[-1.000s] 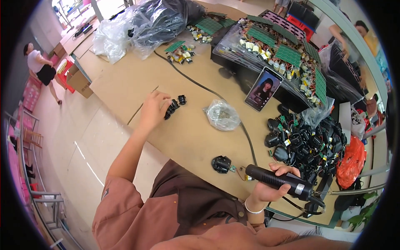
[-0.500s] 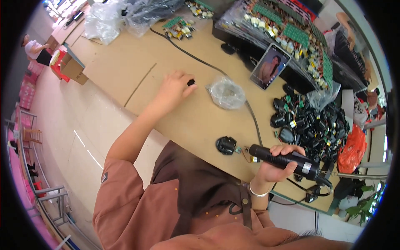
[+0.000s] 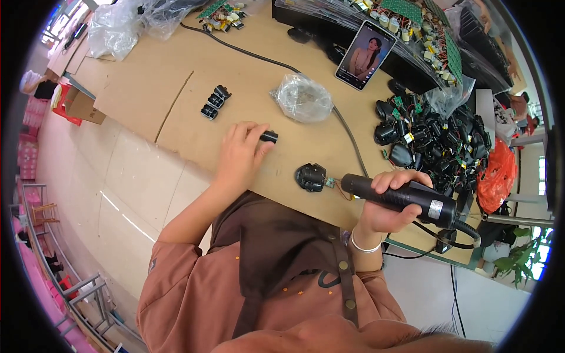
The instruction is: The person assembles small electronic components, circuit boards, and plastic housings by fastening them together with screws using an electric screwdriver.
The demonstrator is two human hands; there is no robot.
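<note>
My left hand (image 3: 240,154) is above the cardboard-covered table, thumb and fingers closed on a small black plastic part (image 3: 269,136). My right hand (image 3: 393,199) grips a black corded electric screwdriver (image 3: 406,199), its front end pointing left. Just left of that end lies a rounded black plastic housing (image 3: 311,177), with a small green circuit board (image 3: 329,183) and thin wires beside it. The screwdriver's tip and the wire ends overlap, so I cannot tell whether they touch. Beyond my left hand, several small black parts (image 3: 215,102) lie in a short row.
A crumpled clear plastic bag (image 3: 303,98) lies mid-table beside a black cable (image 3: 347,126). At the right is a heap of black housings with wires (image 3: 438,150). A lit phone (image 3: 365,55) leans on a black bin of circuit boards. A red bag (image 3: 496,182) is farther right.
My left hand has drawn nearer to me with the small black part, and the row of black parts now shows behind it. My right hand still holds the screwdriver. The view has shifted.
</note>
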